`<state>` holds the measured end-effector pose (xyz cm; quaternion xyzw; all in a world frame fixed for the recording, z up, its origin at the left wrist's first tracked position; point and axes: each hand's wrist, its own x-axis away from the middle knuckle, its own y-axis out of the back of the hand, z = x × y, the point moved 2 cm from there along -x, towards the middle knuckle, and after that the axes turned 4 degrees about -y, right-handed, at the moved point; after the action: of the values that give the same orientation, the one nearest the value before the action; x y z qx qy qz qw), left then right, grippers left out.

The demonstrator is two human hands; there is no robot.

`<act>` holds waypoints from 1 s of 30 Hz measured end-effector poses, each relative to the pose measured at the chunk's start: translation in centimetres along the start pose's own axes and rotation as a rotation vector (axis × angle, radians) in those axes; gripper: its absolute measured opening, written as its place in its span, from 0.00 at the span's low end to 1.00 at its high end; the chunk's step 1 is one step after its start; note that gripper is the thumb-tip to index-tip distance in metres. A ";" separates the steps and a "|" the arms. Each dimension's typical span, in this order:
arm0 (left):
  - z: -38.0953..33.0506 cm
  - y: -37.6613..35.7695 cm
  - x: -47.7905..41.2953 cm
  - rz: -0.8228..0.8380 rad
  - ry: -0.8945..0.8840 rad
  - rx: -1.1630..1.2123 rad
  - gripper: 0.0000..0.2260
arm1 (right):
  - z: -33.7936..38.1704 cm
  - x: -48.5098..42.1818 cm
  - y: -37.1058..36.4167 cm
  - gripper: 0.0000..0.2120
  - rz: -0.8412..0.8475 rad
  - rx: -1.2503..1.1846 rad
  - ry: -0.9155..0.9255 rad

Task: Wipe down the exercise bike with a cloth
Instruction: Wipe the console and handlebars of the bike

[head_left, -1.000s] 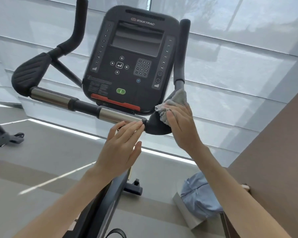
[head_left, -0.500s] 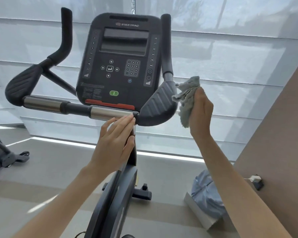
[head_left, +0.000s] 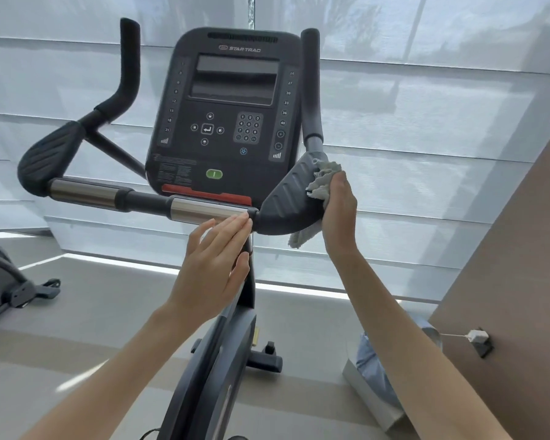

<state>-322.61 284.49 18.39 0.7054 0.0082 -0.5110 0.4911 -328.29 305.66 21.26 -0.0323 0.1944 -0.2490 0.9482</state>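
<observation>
The exercise bike's dark console [head_left: 232, 122] stands straight ahead, with a handlebar [head_left: 140, 200] of black grips and chrome sleeves below it. My right hand [head_left: 338, 214] grips a grey cloth [head_left: 323, 182] and holds it against the outer side of the right black elbow pad [head_left: 286, 198]. A tail of the cloth hangs below the pad. My left hand [head_left: 215, 262] has straight fingers whose tips touch the underside of the right chrome sleeve [head_left: 208, 211]. The bike's frame [head_left: 210, 369] runs down between my arms.
A brown wall panel [head_left: 505, 281] with a small white plug [head_left: 477, 336] stands close on the right. A blue bundle on a pale box [head_left: 373, 373] lies on the floor by it. Part of another machine [head_left: 4, 281] sits at the left. White blinds [head_left: 426, 122] cover the window behind.
My right hand lifted the cloth off the elbow pad, swung out to the right, and has now come back against the pad's outer side. My left hand stayed at the chrome sleeve.
</observation>
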 end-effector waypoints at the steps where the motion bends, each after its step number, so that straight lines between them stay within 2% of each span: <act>1: 0.0 0.0 0.0 0.000 0.001 0.005 0.20 | 0.1 1.0 -0.1 0.19 -0.020 -0.001 0.016; 5: 0.0 0.3 -0.1 0.005 -0.001 0.024 0.19 | 0.7 4.2 -1.5 0.12 -0.099 0.019 0.086; 10: 0.6 1.1 -0.3 0.034 -0.036 0.057 0.18 | 0.6 6.4 -3.7 0.22 -0.236 0.181 0.148; 17: 3.7 3.5 0.2 -0.105 0.015 0.118 0.18 | 0.2 9.6 -6.5 0.22 -0.307 0.485 0.279; 22: 6.0 3.6 1.1 -0.098 0.075 0.100 0.19 | 0.1 11.4 -8.0 0.22 -0.337 0.625 0.361; 24: 6.6 3.3 1.5 -0.091 0.091 0.094 0.19 | 0.0 12.9 -9.1 0.22 -0.268 0.668 0.390; 27: 8.0 3.2 2.3 -0.091 0.131 0.059 0.20 | 0.0 14.9 -10.6 0.21 -0.049 0.666 0.515; 30: 9.9 3.4 3.3 -0.070 0.196 -0.014 0.21 | 2.0 13.8 -10.0 0.22 0.102 0.578 0.633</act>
<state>-326.33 274.17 18.37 0.7479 0.0844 -0.4561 0.4749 -321.07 290.18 19.83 0.3224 0.3992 -0.2437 0.8230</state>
